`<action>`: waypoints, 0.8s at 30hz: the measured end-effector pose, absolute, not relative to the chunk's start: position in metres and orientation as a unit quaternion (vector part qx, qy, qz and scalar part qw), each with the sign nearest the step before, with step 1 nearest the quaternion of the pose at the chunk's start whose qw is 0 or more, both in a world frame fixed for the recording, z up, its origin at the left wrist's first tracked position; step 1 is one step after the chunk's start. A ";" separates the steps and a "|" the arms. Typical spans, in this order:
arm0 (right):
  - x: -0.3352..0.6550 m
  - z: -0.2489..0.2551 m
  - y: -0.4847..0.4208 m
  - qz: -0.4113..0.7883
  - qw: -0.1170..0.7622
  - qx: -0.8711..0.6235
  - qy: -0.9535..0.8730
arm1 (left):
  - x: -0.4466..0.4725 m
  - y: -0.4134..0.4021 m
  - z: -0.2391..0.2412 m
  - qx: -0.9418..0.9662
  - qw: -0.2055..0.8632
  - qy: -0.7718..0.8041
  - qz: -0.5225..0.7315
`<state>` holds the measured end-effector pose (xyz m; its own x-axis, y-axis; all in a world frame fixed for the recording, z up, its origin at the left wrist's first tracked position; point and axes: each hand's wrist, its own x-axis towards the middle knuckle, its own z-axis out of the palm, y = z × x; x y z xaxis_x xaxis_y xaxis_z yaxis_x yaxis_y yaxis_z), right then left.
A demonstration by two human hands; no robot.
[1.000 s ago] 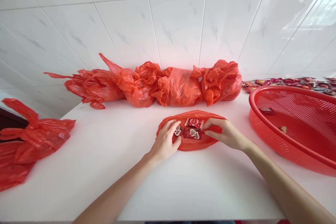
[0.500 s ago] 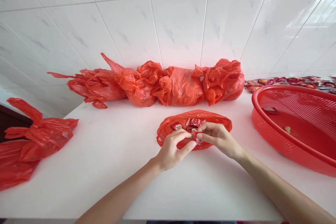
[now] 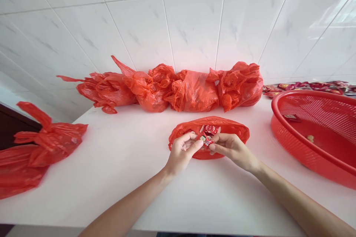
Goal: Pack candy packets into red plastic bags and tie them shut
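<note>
Since a second ago both hands have left the sides of the bag's mouth and drawn together at its near edge. The left hand [image 3: 181, 152] and right hand [image 3: 233, 149] meet fingertip to fingertip over the open red plastic bag [image 3: 239, 130], which lies flat on the white tabletop [image 3: 116, 170] in front of the person. The fingers of both hands are closed in a pinch on a small red printed packet [image 3: 206, 140], held just above the bag's front rim. Further red packets [image 3: 210, 129] lie inside the bag, behind the fingers. Against the tiled wall [image 3: 194, 26], a row of knotted red bags [image 3: 172, 89] lies well behind the open one. A red mesh basket [image 3: 280, 133] stands to the right, with loose wrappers [image 3: 306, 86] beyond it. Another filled red bag [image 3: 41, 144] lies at the tabletop's left edge.
</note>
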<state>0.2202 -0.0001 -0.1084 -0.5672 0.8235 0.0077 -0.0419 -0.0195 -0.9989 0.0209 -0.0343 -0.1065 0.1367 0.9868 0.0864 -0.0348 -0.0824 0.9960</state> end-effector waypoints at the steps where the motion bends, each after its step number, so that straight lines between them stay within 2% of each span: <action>1: 0.220 -0.108 0.000 0.638 0.342 -0.320 -0.611 | 0.021 -0.034 -0.106 0.542 0.529 0.429 0.491; 6: 0.220 -0.105 -0.001 0.628 0.353 -0.317 -0.617 | 0.021 -0.035 -0.107 0.546 0.541 0.435 0.469; 10: 0.224 -0.101 0.002 0.586 0.370 -0.337 -0.637 | 0.019 -0.033 -0.110 0.568 0.489 0.457 0.479; 12: 0.228 -0.100 0.005 0.526 0.383 -0.369 -0.664 | 0.016 -0.031 -0.112 0.568 0.446 0.485 0.492; 18: 0.244 -0.101 0.016 0.232 0.421 -0.467 -0.742 | 0.004 -0.021 -0.117 0.581 0.348 0.531 0.509; 24: 0.261 -0.099 0.026 0.130 0.403 -0.489 -0.763 | -0.013 -0.013 -0.115 0.697 0.138 0.543 0.448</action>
